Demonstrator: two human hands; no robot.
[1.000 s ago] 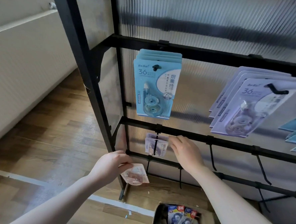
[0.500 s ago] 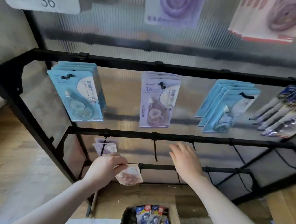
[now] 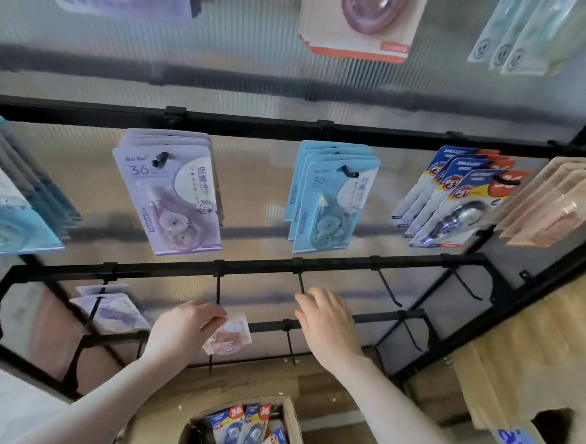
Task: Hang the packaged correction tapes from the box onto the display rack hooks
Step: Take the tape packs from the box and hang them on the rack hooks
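Pink correction tape pack pinched in left hand, below a bare hook.

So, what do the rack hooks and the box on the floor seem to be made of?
The hooks: probably metal with matte black coating, thin and stiff, matching the rails. The box: brown cardboard, dull finish, with bent flaps.

Box of packs below the hands, rack behind, hung packs above empty hooks
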